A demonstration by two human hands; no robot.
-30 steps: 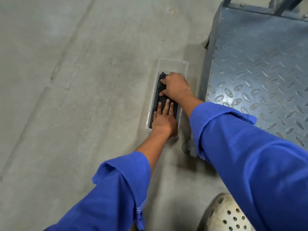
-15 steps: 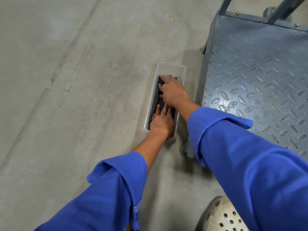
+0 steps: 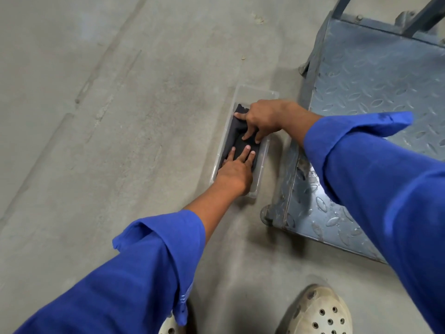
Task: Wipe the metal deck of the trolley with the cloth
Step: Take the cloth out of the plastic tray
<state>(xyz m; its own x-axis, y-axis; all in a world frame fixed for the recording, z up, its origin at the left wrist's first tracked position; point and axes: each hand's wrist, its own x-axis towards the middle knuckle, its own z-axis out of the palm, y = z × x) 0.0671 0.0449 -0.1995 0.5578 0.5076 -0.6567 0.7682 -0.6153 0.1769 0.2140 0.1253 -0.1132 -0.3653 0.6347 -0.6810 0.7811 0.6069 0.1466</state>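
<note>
A dark cloth (image 3: 230, 135) lies in a clear plastic tray (image 3: 255, 91) on the concrete floor, just left of the trolley. The trolley's grey metal deck (image 3: 373, 80) has a raised tread pattern and fills the upper right. My left hand (image 3: 234, 172) rests flat on the near part of the cloth with straight fingers. My right hand (image 3: 265, 116) reaches in from the right. Its thumb and fingertips press down on the cloth's middle and far part. Most of the cloth's near end is hidden under my left hand.
A trolley wheel (image 3: 266, 216) sits at the near left corner of the deck, close to the tray. Handle posts (image 3: 342, 7) rise at the deck's far end. My perforated shoe (image 3: 317, 312) stands at the bottom right. Bare concrete floor (image 3: 96, 116) spreads to the left.
My right hand has slid from the cloth's far end toward its middle, its fingers now spread and pressing close to my left fingertips. My left hand has stayed flat on the cloth.
</note>
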